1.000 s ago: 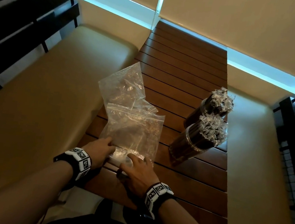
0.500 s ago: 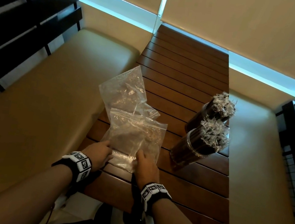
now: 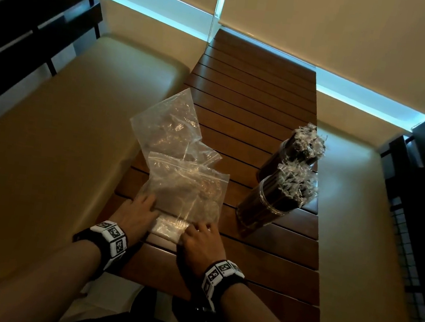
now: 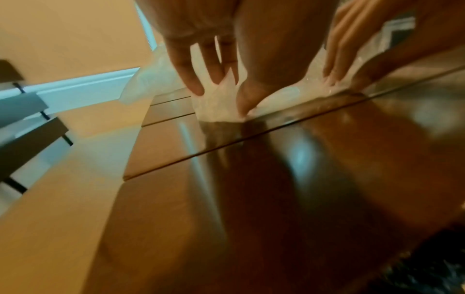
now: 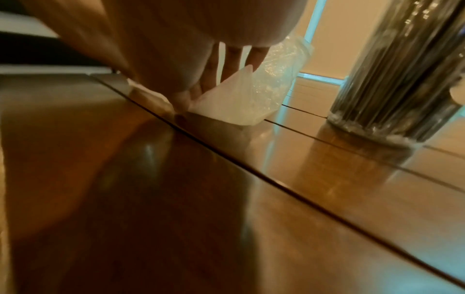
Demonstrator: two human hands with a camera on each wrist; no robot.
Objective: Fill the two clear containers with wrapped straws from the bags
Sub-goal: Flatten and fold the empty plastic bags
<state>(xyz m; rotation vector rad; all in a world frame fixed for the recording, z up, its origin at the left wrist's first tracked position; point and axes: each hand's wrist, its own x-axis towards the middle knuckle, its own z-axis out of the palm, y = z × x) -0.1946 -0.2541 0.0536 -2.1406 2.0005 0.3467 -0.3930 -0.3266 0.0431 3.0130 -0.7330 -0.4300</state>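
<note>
On the slatted wooden surface (image 3: 254, 106), near its front edge:
Near bag: an empty clear zip bag (image 3: 188, 190) lies flat, its closest end folded into a whitish band under both hands.
Left hand: the left hand (image 3: 138, 212) lies on the bag's left front corner, fingers spread and nearly straight, fingertips (image 4: 196, 89) and thumb pressing the folded plastic down; it presses without gripping.
Right hand: the right hand (image 3: 199, 236) rests on the bag's right front corner, fingers extended, tips (image 5: 208, 81) touching the fold; the wrist view is blurred, so whether the thumb pinches the plastic cannot be told.
Far bag: a second empty clear bag (image 3: 167, 124) lies farther back along the left edge, its near corner tucked under the first bag.
Near container: a clear cylindrical container (image 3: 268, 204) stands upright by the right edge, packed with dark wrapped straws (image 3: 295, 182) whose crinkled wrapper ends stick out the top.
Far container: a second clear container (image 3: 283, 157) stands just behind it, filled likewise.
Sides: beige cushioned benches (image 3: 45, 137) flank the surface.
Wrists: both carry black-and-white marker bands (image 3: 110, 236).
</note>
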